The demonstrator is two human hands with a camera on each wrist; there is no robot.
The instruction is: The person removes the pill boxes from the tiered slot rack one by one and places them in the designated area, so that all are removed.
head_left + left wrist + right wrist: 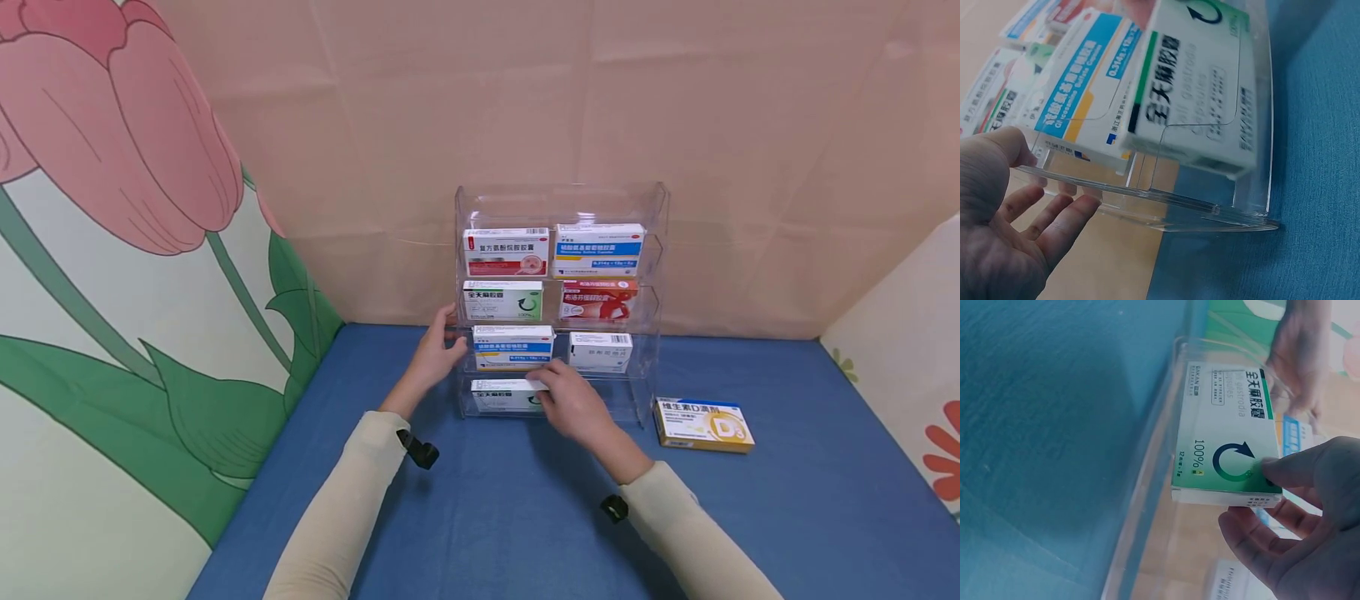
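"Where was the green-and-white box (498,397)?"

"In the lowest tier of the clear rack (562,202), at the left, with its printed face to the front."

"And the right hand (573,404)?"

"It was on that box. Its grip was narrowed to a pinch at the box's right end, thumb on the printed face, other fingers round the end."

"What about the left hand (433,354)?"

"That was at the rack's left side. Its grip was closed about the thin clear edge, thumb on one side and fingers on the other."

"What stood in the rows above?"

"Directly over the pinched box, a blue-and-white box (513,348), with a small white box (600,352) to its right. Next up, a second green-and-white box (502,301) and a red box (598,300). Highest, a red-and-white box (506,252) beside another blue-and-white box (598,251)."

"And outside the rack?"

"A yellow-and-white box (705,425) lay on the blue bench (480,517), near the rack's lower right corner."
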